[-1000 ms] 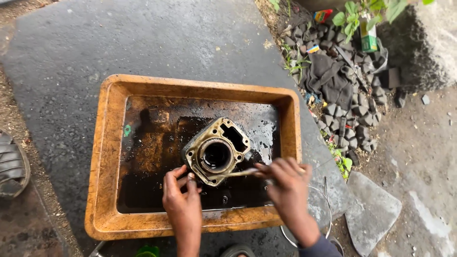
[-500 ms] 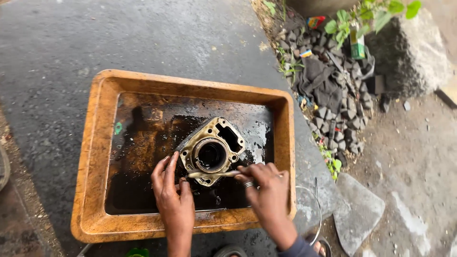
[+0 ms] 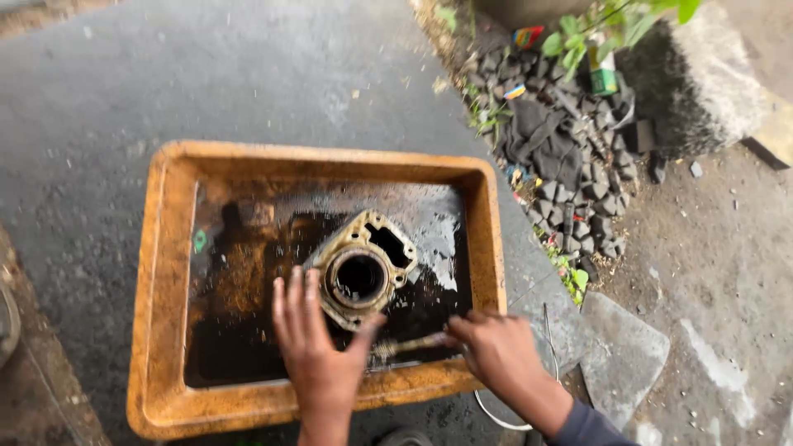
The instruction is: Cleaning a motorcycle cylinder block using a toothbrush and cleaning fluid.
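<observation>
**Engine cylinder in an oily tray**

The cylinder (image 3: 360, 268) is sitting in dark liquid near the middle of the orange tray (image 3: 157, 289), its round bore facing up. The left hand (image 3: 318, 347) is lying flat and spread against the cylinder's near-left edge, fingers pointing away and the thumb reaching toward the lower corner, grasping nothing. The right hand (image 3: 496, 351) is pinching the handle of a small brush (image 3: 405, 344) (blurred, so its bristles are hard to make out), whose tip is lying just beside the cylinder's near side, close to the left thumb. The tray is resting on dark pavement (image 3: 248, 83). Beyond its right rim, a heap of broken stones (image 3: 578, 190) is lying with a dark rag (image 3: 541, 136) on top.
</observation>
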